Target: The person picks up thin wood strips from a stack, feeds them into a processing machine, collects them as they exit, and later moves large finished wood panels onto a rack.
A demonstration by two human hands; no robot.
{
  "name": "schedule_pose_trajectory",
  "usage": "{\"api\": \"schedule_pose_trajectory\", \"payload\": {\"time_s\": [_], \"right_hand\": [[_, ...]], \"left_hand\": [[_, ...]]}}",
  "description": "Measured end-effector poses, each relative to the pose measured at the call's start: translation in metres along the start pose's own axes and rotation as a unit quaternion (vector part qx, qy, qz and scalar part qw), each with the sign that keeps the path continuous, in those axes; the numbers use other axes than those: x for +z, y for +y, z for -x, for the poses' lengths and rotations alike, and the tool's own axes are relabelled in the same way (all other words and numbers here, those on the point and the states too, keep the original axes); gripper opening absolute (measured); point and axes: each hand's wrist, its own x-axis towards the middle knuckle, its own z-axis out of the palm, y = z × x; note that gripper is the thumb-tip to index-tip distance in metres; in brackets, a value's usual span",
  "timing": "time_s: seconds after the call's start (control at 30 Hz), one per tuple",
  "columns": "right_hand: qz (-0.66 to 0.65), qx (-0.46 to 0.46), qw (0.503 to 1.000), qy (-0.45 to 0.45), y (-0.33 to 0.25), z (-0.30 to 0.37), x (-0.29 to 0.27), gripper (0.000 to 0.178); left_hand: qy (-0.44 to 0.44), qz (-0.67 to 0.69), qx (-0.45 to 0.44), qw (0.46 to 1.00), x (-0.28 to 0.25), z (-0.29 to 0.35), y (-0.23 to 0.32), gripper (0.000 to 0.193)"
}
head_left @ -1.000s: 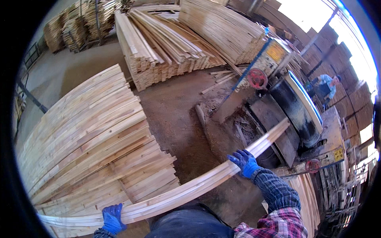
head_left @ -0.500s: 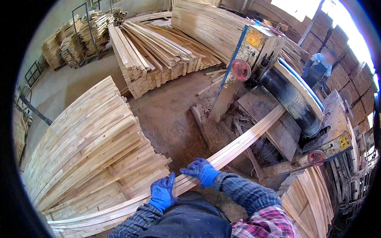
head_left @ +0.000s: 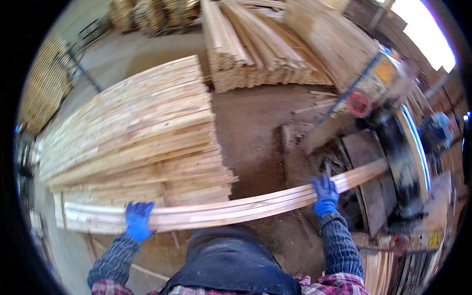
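Observation:
Several long, pale wooden strips (head_left: 236,207) lie side by side across the view in front of my body. My left hand (head_left: 139,222), in a blue glove, grips them near their left part, fingers over the top. Farther right, my right hand (head_left: 325,195), also gloved in blue, holds the same strips close to the machine. Their right ends reach a machine with a dark roller (head_left: 397,160). On the left, the strips rest at the near side of a large stack of boards (head_left: 142,123). My thumbs' grip underneath is hidden.
A second board stack (head_left: 265,73) stands at the back, beyond the brown floor (head_left: 250,132). The machine's post carries a red handwheel (head_left: 359,103). Behind the roller is another person (head_left: 436,130), blurred. More wooden strips (head_left: 377,270) stand at the lower right.
My hands have moved far apart along the strips, the left one leftward and the right one toward the roller. My view has turned, and the strips now lie more level across it.

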Motion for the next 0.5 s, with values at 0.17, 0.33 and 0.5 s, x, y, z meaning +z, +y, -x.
{"api": "schedule_pose_trajectory", "payload": {"time_s": [0.17,0.33,0.5], "right_hand": [[-0.125,-0.222,0.967,0.031,-0.071,-0.008,-0.035,0.103],[-0.338,-0.420,0.835,-0.107,-0.185,-0.023,-0.086,0.080],[-0.380,-0.365,0.836,-0.149,-0.206,-0.046,-0.092,0.053]], "left_hand": [[-0.029,0.015,-0.010,0.999,-0.021,-0.039,0.068,0.099],[0.040,0.107,0.044,0.993,-0.033,-0.040,0.124,0.108],[0.106,0.121,0.046,0.986,-0.020,-0.011,0.065,0.116]]}}
